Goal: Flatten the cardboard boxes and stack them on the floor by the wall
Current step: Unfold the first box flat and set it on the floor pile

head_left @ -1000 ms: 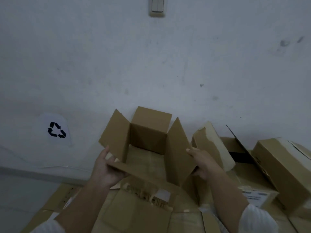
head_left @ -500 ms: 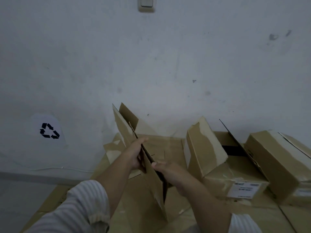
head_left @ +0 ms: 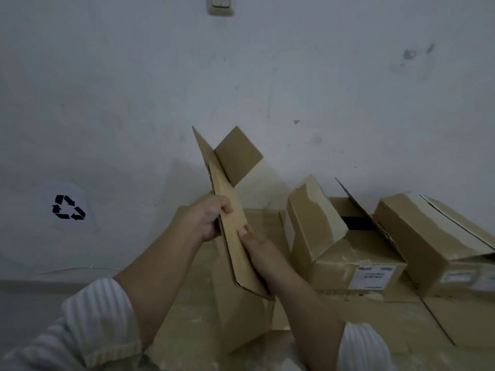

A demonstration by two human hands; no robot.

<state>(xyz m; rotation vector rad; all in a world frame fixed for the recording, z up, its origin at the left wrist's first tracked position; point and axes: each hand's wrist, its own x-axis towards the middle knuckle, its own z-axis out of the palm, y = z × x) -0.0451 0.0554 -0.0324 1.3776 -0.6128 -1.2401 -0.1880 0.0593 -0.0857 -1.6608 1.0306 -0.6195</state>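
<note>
I hold a brown cardboard box (head_left: 230,210), pressed almost flat and standing on edge, in front of the white wall. Its top flaps splay open above my hands. My left hand (head_left: 206,218) grips its left face with the fingers curled over the edge. My right hand (head_left: 257,250) presses on its right face, thumb on the cardboard. Flattened cardboard sheets (head_left: 361,325) lie on the floor under and around my arms.
Three unflattened boxes stand to the right: a torn one (head_left: 313,218) leaning on a labelled box (head_left: 359,266), and a long one (head_left: 428,242) at the far right. A recycling symbol (head_left: 68,207) marks the wall at left. A light switch (head_left: 220,4) is overhead.
The box went from open and square, with a hand on each side, to squeezed flat between both hands and raised a little. My view shifted slightly.
</note>
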